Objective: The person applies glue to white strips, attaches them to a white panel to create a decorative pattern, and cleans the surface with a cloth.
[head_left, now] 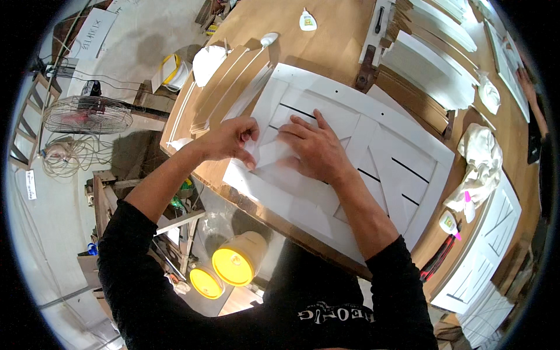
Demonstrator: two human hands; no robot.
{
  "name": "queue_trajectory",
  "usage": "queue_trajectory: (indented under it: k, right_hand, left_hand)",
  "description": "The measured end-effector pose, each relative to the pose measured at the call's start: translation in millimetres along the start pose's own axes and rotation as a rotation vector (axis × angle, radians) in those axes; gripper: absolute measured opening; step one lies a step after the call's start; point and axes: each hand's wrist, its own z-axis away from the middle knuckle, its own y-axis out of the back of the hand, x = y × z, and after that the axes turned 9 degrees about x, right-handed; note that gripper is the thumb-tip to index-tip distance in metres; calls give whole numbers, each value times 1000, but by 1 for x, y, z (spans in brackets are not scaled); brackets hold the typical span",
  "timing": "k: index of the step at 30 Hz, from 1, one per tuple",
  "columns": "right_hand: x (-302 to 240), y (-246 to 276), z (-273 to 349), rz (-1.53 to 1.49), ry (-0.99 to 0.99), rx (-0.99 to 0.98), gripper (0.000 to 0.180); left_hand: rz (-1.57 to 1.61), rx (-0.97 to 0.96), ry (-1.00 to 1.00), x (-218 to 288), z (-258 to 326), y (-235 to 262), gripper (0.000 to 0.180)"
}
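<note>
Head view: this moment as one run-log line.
left hand: at white panel's left edge | right hand: over panel, partly blurred | grip: unclear | white bottle: beyond panel

Open room lies over the right end of a white panel, past the worker's right forearm, which slants across the near side. Beyond the panel's far edge, a lane of wooden tabletop reaches a white bottle. Stacked brown boards crowd the far side of the left hand; white boards block the far right, a crumpled cloth the right.
</note>
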Motion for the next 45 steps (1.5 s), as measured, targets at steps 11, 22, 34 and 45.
queue_trajectory:
  k: [11, 22, 34, 45]
  right_hand:
    - [1, -3, 3, -20, 17, 72, 52]
    - [2, -3, 3, -33, 25, 116, 51]
    - [-1, -1, 1, -47, 1, 79, 44]
    - [1, 1, -1, -12, 14, 20, 42]
  left_hand:
    - [0, 28, -34, 4, 1, -2, 49]
    - [37, 64, -4, 12, 1, -6, 49]
    - [-58, 56, -16, 7, 0, -5, 50]
    - [-62, 34, 92, 14, -2, -6, 49]
